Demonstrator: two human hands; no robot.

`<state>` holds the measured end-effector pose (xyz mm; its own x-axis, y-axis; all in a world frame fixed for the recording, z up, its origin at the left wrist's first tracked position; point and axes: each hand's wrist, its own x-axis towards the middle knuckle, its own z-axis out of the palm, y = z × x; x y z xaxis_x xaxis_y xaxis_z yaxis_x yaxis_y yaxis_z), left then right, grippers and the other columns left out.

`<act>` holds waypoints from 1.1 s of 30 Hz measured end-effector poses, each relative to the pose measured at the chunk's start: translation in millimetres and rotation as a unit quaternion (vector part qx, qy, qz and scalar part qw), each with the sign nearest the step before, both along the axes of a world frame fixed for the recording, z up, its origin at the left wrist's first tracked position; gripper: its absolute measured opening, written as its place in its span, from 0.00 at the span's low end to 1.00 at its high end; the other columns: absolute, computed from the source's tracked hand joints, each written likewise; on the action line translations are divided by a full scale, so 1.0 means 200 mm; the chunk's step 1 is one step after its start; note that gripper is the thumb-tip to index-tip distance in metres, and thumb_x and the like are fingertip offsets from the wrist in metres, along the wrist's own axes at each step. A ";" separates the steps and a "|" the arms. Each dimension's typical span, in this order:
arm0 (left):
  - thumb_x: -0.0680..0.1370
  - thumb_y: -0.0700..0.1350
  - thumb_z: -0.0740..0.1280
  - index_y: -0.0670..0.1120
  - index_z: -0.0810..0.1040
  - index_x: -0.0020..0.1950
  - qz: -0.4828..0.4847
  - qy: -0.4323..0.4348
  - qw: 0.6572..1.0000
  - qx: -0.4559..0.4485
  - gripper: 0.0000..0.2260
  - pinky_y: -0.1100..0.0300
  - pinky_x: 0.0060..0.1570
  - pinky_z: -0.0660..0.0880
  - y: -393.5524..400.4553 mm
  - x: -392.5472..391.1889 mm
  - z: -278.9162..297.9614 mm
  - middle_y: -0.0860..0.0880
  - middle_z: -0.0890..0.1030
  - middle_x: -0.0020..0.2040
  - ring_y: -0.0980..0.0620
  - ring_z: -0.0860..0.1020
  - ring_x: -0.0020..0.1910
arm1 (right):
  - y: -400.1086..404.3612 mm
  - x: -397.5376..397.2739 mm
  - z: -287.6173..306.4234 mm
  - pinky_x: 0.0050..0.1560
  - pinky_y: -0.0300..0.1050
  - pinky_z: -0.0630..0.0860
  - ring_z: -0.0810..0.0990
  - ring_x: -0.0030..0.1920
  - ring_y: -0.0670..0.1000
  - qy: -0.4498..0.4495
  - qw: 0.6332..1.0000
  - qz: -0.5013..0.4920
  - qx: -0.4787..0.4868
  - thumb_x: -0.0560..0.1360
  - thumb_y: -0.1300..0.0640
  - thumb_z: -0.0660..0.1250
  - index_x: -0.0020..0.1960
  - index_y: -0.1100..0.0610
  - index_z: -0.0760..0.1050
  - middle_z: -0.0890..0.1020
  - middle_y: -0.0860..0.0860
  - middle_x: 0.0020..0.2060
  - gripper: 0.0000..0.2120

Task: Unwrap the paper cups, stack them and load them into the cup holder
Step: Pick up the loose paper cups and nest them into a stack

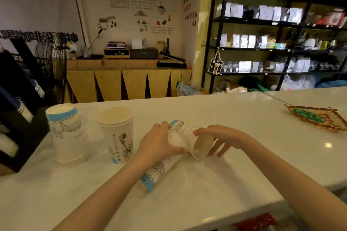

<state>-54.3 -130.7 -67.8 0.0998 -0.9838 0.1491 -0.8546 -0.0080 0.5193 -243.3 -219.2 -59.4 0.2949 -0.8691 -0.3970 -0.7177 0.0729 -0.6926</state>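
Observation:
On the white counter (216, 184) my left hand (159, 142) grips the mouth end of a lying stack of white paper cups with blue bands (159, 171). My right hand (219, 138) holds a single tilted paper cup (195, 139), its open mouth facing me, touching the stack's rim. To the left stands an upside-down stack of cups (66, 133) and an upright stack with its mouth open (117, 133). The black cup holder (20, 99) stands at the far left edge, with cups in its slanted slots.
A woven tray with green items (317, 119) lies at the right on the counter. A red packet (257, 223) shows below the counter's front edge. Behind are a wooden cabinet (127, 82), a black fan (51, 65) and black shelves of bags (272, 43).

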 end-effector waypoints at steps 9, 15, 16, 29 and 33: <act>0.60 0.51 0.76 0.53 0.64 0.52 0.030 0.206 0.938 -0.278 0.27 0.54 0.44 0.79 0.15 0.14 0.41 0.52 0.72 0.53 0.49 0.73 0.53 | -0.14 0.13 0.11 0.48 0.58 0.80 0.78 0.51 0.58 -0.203 0.975 -0.064 -0.063 0.70 0.45 0.68 0.60 0.54 0.68 0.76 0.55 0.51 0.23; 0.59 0.52 0.77 0.54 0.64 0.60 0.067 0.240 0.884 -0.395 0.34 0.47 0.57 0.76 0.19 0.39 0.55 0.48 0.72 0.61 0.49 0.72 0.60 | -0.16 0.31 0.30 0.49 0.46 0.78 0.79 0.51 0.53 -0.366 0.918 -0.048 -0.145 0.71 0.48 0.67 0.61 0.57 0.71 0.79 0.54 0.52 0.22; 0.58 0.54 0.76 0.55 0.64 0.60 0.076 0.240 0.881 -0.400 0.35 0.46 0.57 0.76 0.19 0.43 0.55 0.48 0.72 0.61 0.49 0.72 0.60 | -0.16 0.34 0.33 0.49 0.46 0.78 0.79 0.52 0.53 -0.387 0.907 -0.053 -0.157 0.71 0.48 0.67 0.62 0.58 0.70 0.79 0.55 0.54 0.24; 0.59 0.51 0.78 0.55 0.56 0.69 0.132 0.228 0.940 -0.215 0.45 0.44 0.62 0.72 0.11 0.53 0.25 0.49 0.67 0.67 0.48 0.69 0.64 | -0.02 0.63 0.80 0.47 0.44 0.80 0.81 0.49 0.50 -0.462 0.830 0.060 -0.306 0.70 0.45 0.66 0.49 0.49 0.76 0.81 0.49 0.47 0.11; 0.57 0.55 0.78 0.58 0.51 0.71 0.134 0.266 0.942 -0.157 0.50 0.44 0.62 0.72 0.12 0.53 0.20 0.49 0.68 0.68 0.48 0.70 0.65 | 0.02 0.74 0.77 0.40 0.32 0.73 0.77 0.49 0.44 -0.339 0.867 0.147 -0.335 0.72 0.47 0.66 0.61 0.50 0.72 0.78 0.44 0.49 0.19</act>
